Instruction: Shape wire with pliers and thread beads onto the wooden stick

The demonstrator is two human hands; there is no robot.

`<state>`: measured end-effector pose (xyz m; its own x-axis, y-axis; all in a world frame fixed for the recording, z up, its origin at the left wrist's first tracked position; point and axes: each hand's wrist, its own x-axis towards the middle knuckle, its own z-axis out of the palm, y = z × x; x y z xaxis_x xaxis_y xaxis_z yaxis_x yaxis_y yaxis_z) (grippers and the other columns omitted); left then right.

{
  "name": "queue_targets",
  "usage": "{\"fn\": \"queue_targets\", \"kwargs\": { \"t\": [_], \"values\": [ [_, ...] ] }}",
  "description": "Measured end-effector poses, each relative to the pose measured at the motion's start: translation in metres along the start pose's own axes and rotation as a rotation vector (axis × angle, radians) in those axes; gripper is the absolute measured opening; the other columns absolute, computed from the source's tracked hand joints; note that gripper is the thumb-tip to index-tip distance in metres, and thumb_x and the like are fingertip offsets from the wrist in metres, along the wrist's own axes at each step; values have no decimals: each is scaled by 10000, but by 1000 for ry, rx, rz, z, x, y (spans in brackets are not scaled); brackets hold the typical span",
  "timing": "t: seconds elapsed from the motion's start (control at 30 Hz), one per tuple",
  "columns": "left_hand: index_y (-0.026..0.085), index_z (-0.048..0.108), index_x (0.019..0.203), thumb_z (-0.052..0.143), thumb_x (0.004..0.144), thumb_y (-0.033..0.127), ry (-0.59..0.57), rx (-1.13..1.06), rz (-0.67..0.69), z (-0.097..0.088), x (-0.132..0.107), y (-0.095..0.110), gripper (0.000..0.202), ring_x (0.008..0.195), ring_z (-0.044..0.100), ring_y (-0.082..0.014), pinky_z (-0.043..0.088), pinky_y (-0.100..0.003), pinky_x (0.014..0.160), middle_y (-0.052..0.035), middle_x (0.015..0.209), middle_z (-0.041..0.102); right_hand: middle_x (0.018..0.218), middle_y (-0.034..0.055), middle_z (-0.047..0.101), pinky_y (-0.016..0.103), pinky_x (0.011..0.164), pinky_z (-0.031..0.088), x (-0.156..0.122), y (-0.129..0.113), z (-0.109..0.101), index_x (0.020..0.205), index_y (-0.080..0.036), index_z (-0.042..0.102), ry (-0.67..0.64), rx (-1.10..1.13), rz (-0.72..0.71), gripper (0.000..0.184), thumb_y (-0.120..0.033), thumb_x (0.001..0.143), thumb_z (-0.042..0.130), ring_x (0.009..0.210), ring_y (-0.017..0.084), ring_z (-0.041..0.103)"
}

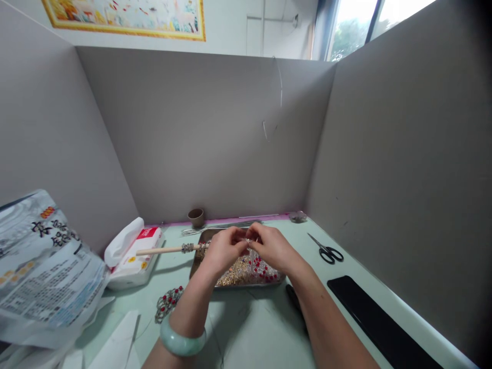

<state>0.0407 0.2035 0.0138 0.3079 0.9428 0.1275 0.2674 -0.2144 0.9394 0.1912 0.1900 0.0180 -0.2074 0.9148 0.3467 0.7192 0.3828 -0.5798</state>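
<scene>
My left hand is closed around a pale wooden stick, whose free end points left. Small beaded pieces are wound about the stick close to that hand. My right hand meets the left one, its thumb and fingers pinched together; what lies between the fingertips is too small to make out. Both hands are above a metal tray of loose beads. Gold beads fill its middle, and red beads among clear ones lie at its right. A beaded wire piece with red beads rests left of my left forearm.
Scissors and a long black object lie at the right. A tissue pack and a large printed bag stand at the left. Behind the tray are a brown cup and thin wires. Grey panels enclose the table.
</scene>
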Motion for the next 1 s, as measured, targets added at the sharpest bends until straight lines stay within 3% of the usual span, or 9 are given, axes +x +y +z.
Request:
{"fn": "queue_targets", "kwargs": {
  "t": [0.2,0.33,0.43,0.57,0.7,0.83,1.0],
  "values": [
    [150,589,838,579,712,147,181,-65,-7,-11,-1,10,126,610,652,-140,513,-251,595,-26,722,672,843,32,658,227,592,306,0,6,3,866,-197,589,-57,-133,49,156,-115,757,513,718,145,548],
    [150,584,829,592,713,140,225,-137,-41,-15,-1,13,117,607,653,-137,525,-261,625,-15,700,659,827,41,667,236,603,306,2,14,7,821,-195,611,-107,-205,104,155,-106,730,522,749,163,562],
    [155,588,847,586,726,156,254,-91,-37,-22,2,6,121,620,660,-146,525,-267,631,-27,730,671,774,32,661,231,584,317,3,19,7,775,-193,607,-92,-123,124,101,-142,738,528,700,154,568],
    [164,614,870,561,734,166,321,201,-32,-28,6,-5,146,639,667,-166,503,-274,636,-52,770,695,662,-13,612,210,519,339,5,20,6,768,-189,564,-73,142,168,86,-144,734,500,526,105,546],
    [176,653,927,529,747,175,238,438,-31,-24,3,-4,218,568,646,-157,472,-278,626,-46,763,708,628,-33,584,205,492,354,6,17,7,747,-192,552,-39,237,151,74,-147,722,500,476,93,532],
    [192,656,1023,500,764,175,169,492,-2,-18,-2,3,303,497,612,-146,452,-276,595,-25,667,689,625,-33,587,206,509,355,6,12,8,728,-192,556,-5,227,102,75,-141,723,501,494,90,523],
    [191,629,1023,529,748,188,69,326,15,-13,-4,1,292,469,596,-106,441,-255,529,-69,946,702,644,-24,594,203,514,346,5,6,5,746,-188,567,13,245,88,72,-142,739,512,525,91,513]
  ]
}}
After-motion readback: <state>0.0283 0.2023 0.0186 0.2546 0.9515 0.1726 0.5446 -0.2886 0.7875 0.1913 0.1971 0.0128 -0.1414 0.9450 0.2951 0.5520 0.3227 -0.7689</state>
